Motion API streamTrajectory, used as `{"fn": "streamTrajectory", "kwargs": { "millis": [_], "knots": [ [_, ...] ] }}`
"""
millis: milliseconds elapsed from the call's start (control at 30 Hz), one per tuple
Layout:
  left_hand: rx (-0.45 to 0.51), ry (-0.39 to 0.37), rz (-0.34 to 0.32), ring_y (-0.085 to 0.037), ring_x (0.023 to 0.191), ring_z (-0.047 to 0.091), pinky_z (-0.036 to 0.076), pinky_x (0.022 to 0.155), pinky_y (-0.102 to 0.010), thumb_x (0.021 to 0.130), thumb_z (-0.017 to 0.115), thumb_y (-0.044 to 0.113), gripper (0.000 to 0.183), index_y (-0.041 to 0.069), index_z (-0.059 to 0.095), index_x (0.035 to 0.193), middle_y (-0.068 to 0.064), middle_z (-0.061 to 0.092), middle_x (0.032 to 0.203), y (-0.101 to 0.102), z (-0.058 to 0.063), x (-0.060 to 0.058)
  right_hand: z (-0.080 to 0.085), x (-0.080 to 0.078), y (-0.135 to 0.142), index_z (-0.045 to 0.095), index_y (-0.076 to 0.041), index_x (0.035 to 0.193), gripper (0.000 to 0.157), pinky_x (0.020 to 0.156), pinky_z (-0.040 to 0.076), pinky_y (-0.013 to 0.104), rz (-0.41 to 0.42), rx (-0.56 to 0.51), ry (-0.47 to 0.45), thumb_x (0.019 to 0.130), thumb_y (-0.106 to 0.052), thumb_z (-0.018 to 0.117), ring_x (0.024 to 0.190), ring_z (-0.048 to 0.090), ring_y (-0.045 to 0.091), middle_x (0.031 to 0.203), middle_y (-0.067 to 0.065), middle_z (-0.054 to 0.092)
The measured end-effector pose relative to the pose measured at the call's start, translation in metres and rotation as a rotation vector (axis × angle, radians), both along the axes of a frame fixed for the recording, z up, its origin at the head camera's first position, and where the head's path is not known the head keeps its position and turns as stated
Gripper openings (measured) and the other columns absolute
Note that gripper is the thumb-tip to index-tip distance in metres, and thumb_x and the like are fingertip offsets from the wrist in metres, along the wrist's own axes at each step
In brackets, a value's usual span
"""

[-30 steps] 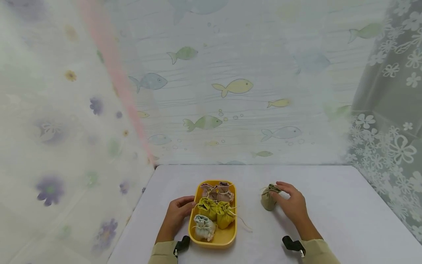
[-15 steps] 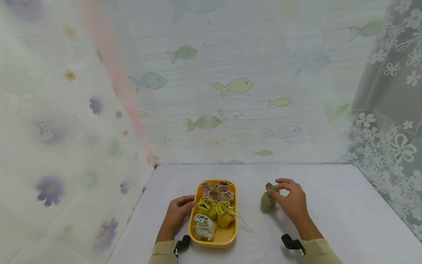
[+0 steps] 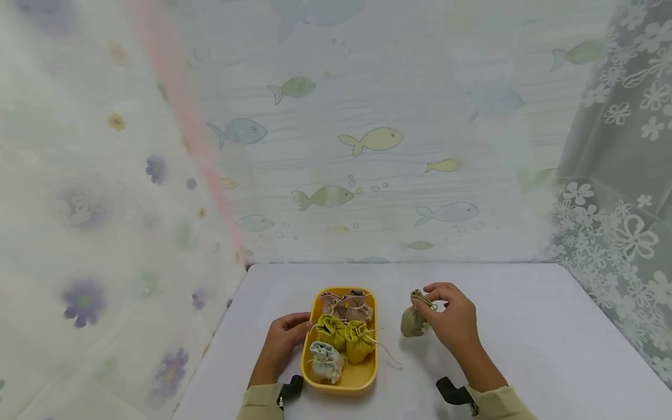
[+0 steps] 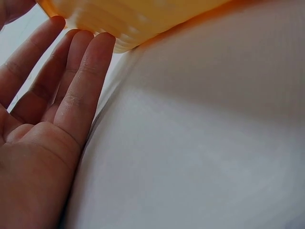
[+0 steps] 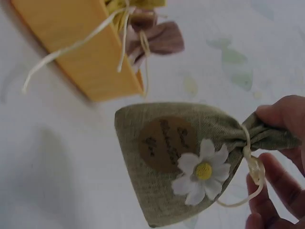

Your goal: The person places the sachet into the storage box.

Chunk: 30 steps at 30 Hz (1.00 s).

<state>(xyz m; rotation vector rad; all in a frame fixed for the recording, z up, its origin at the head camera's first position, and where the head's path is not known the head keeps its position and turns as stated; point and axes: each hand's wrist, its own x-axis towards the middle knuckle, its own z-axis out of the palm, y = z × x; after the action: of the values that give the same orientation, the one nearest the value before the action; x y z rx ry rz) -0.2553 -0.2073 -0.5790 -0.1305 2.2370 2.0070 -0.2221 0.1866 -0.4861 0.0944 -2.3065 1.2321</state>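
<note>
My right hand (image 3: 455, 318) pinches an olive-green drawstring pouch (image 3: 413, 322) by its gathered neck, off the table. In the right wrist view the pouch (image 5: 171, 157) has a white cloth flower, a round brown label with writing and a cream cord. To its left stands a yellow plastic tray (image 3: 352, 382). Inside are two dusky-pink pouches (image 3: 358, 309), two yellow-green pouches (image 3: 359, 344) and a pale blue pouch (image 3: 326, 363). At the tray's left side rests my left hand (image 3: 283, 343). Its fingers (image 4: 78, 90) look fairly straight in the left wrist view, with tips against the tray wall (image 4: 138, 21).
A white table (image 3: 530, 326) lies under everything. Behind it hangs a fish-print curtain (image 3: 367, 221), with a flowered curtain (image 3: 115, 233) at the left. One pouch cord (image 3: 389, 354) trails over the tray's right rim.
The right hand has lifted the olive-green pouch off the table and carried it left, nearer the tray. The left hand and the tray have stayed in place.
</note>
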Motion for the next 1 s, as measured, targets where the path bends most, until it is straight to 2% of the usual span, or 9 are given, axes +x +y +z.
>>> {"fn": "streamTrajectory", "kwargs": {
  "millis": [133, 233, 367, 567, 1000],
  "knots": [
    [0.002, 0.01, -0.005, -0.021, 0.113, 0.07, 0.062, 0.092, -0.032, 0.086, 0.082, 0.045, 0.055, 0.011, 0.072, 0.127, -0.009, 0.07, 0.129, 0.0, 0.0, 0.001, 0.008, 0.008, -0.01, 0.072, -0.023, 0.077, 0.019, 0.074, 0.058, 0.026, 0.017, -0.016, -0.019, 0.081, -0.025, 0.09, 0.094, 0.066, 0.007, 0.105, -0.01, 0.073],
    [0.007, 0.014, -0.009, -0.021, 0.113, 0.07, 0.062, 0.092, -0.032, 0.085, 0.082, 0.045, 0.055, 0.011, 0.072, 0.127, -0.009, 0.07, 0.129, 0.0, 0.0, 0.001, 0.014, 0.014, -0.018, 0.071, -0.023, 0.081, 0.018, 0.073, 0.058, 0.02, 0.034, -0.055, -0.045, 0.083, -0.027, 0.089, 0.088, 0.067, 0.005, 0.104, -0.01, 0.072],
    [0.004, 0.012, -0.01, -0.021, 0.113, 0.07, 0.062, 0.092, -0.032, 0.085, 0.083, 0.045, 0.054, 0.012, 0.073, 0.126, -0.009, 0.07, 0.129, 0.0, -0.001, 0.0, 0.022, 0.021, -0.027, 0.071, -0.022, 0.085, 0.018, 0.075, 0.06, 0.021, 0.061, -0.106, -0.088, 0.084, -0.029, 0.088, 0.086, 0.069, 0.007, 0.102, -0.009, 0.073],
    [0.001, 0.009, 0.0, -0.021, 0.114, 0.069, 0.061, 0.092, -0.031, 0.083, 0.084, 0.046, 0.055, 0.012, 0.073, 0.125, -0.008, 0.069, 0.129, 0.0, -0.003, -0.001, 0.028, 0.027, -0.041, 0.071, -0.022, 0.084, 0.018, 0.075, 0.06, 0.022, 0.108, -0.162, -0.145, 0.084, -0.03, 0.087, 0.087, 0.07, 0.011, 0.103, -0.008, 0.072],
    [0.013, 0.021, -0.007, -0.021, 0.114, 0.069, 0.061, 0.092, -0.031, 0.083, 0.084, 0.046, 0.056, 0.011, 0.073, 0.126, -0.009, 0.069, 0.129, -0.001, -0.005, -0.001, 0.032, 0.04, -0.07, 0.072, -0.024, 0.081, 0.018, 0.07, 0.061, 0.026, 0.205, -0.222, -0.186, 0.082, -0.028, 0.089, 0.081, 0.068, 0.013, 0.095, -0.008, 0.072]
  ]
}}
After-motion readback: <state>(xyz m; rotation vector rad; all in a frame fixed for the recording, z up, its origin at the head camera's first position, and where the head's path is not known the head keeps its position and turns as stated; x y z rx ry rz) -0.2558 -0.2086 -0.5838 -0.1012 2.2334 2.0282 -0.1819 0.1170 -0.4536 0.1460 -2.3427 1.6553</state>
